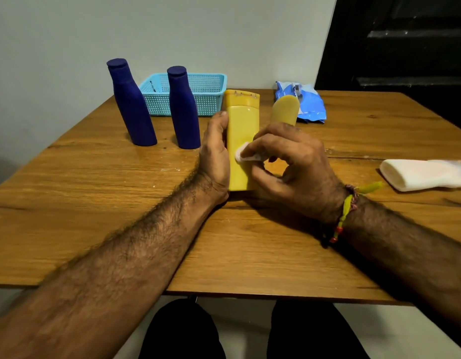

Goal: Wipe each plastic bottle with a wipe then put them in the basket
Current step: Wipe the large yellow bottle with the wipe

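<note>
The left hand gripped a flat yellow plastic bottle upright on the wooden bench while the right hand pinched a white wipe against it.

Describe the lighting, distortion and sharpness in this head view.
Head view: dim warm light; wide-angle bend tilts the two blue bottles leftward; soft shadow under the right hand; the folded white cloth looks blown out; the yellow bottle stays sharp.
</note>
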